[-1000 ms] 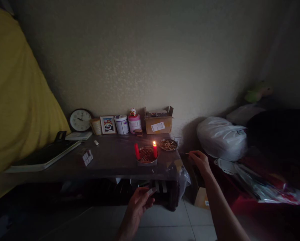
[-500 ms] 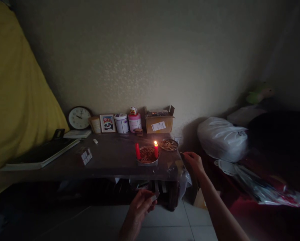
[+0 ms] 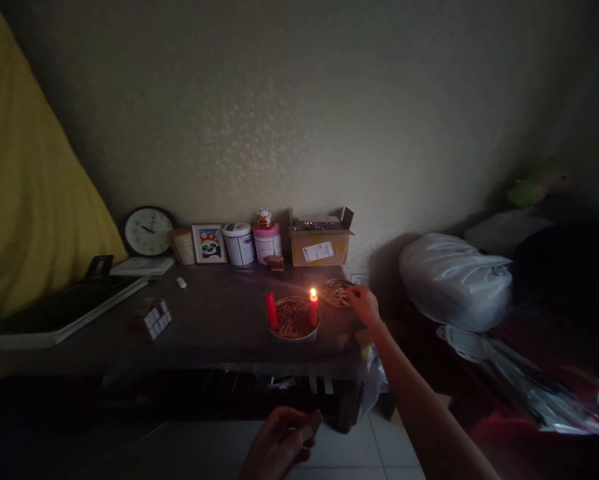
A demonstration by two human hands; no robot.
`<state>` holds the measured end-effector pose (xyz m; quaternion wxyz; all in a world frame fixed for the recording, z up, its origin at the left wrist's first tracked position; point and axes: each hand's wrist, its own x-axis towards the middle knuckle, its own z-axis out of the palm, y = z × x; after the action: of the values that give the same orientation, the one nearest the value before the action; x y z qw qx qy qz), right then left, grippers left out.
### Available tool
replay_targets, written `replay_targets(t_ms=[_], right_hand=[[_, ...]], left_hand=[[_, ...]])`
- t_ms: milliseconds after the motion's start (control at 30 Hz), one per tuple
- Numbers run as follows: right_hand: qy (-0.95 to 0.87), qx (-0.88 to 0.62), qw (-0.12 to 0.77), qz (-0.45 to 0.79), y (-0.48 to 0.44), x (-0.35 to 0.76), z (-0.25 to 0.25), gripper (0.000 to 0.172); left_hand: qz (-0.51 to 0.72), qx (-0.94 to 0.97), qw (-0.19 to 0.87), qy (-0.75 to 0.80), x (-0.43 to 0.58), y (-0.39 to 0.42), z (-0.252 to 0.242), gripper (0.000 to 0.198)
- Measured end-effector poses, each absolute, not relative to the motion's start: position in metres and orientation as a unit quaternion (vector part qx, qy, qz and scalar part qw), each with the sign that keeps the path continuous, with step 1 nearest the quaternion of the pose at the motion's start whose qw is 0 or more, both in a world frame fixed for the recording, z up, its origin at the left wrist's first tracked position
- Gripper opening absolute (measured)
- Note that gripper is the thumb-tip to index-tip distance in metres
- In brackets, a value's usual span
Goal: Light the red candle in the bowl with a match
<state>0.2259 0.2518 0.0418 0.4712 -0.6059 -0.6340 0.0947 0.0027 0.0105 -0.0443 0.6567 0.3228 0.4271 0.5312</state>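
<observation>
My left hand (image 3: 279,443) is closed around a small matchbox (image 3: 310,427) in front of the table. My right hand (image 3: 364,305) reaches to the right edge of a round dish (image 3: 337,303) that holds several matchsticks. Its fingers are pinched together on a matchstick, hardly visible against the dish's contents. Left of the dish stands a round metal tin (image 3: 293,335) with a brownish filling. Two red candles rise from the tin: the right candle (image 3: 313,312) burns with a bright flame, while the left candle (image 3: 272,311) is unlit.
The dark table (image 3: 214,313) carries a puzzle cube (image 3: 155,320) and a white-edged board at left. Along the wall stand a clock (image 3: 148,231), a panda picture (image 3: 209,244), two canisters (image 3: 239,245) and an open cardboard box (image 3: 320,247). White plastic bags (image 3: 454,280) lie at right.
My right hand has moved left and slightly up with the matchstick, from beyond the table's right side to the dish. The left hand is a little lower in view, still holding the matchbox.
</observation>
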Motion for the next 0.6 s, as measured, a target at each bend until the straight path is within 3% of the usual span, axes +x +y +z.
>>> replay_targets(t_ms=[267, 467, 600], right_hand=[[-0.704, -0.563, 0.425, 0.085, 0.201, 0.226, 0.051, 0.02], [-0.788, -0.481, 0.327, 0.203, 0.09, 0.196, 0.066, 0.03], [-0.832, -0.401, 0.304, 0.234, 0.026, 0.163, 0.051, 0.019]], left_hand=[[0.552, 0.315, 0.658, 0.404, 0.001, 0.007, -0.035, 0.039], [0.558, 0.364, 0.617, 0.419, 0.002, 0.004, -0.031, 0.038], [0.578, 0.39, 0.559, 0.45, 0.002, 0.008, -0.036, 0.036]])
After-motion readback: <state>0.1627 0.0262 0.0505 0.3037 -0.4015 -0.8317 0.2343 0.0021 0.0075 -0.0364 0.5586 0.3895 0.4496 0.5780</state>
